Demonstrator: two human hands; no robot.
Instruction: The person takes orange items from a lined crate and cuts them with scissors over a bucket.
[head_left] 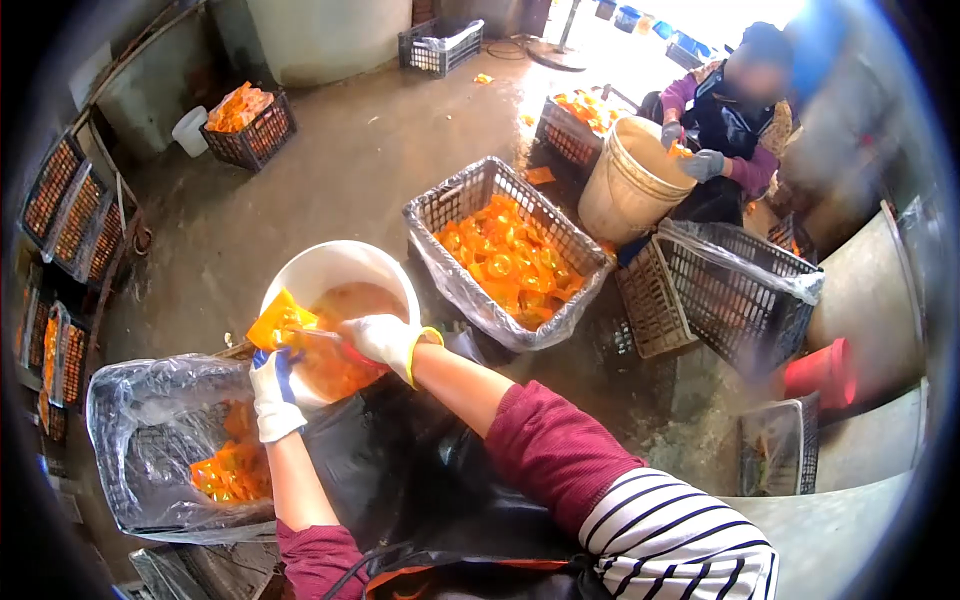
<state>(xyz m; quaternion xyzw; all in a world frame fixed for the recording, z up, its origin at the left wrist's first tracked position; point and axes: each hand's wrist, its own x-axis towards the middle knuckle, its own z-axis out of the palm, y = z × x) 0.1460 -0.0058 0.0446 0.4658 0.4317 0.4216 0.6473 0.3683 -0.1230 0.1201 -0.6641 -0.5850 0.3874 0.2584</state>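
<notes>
The glossy orange packet (282, 322) you hold is over the smooth, round white bucket (297, 277), with murky orange-brown contents (352, 300). Crumpled clear film lines the left crate (130, 375) and latticed middle crate (455, 192), both holding shiny orange pieces (505, 262). Your gloved left hand (276, 396) curls round the packet's lower end; your right hand (378, 338) reaches in, fingers bent, grip unclear.

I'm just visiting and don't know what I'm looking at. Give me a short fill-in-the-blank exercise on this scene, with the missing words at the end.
1. The left hand holds a packet over a ____ bucket.
2. The right hand wears a white glove with a ____ cuff edge.
3. The crate beyond holds many ____ packets.
4. Near the shoulder, the right sleeve has black-and-white ____.

Missing words: white; yellow; orange; stripes.
</notes>
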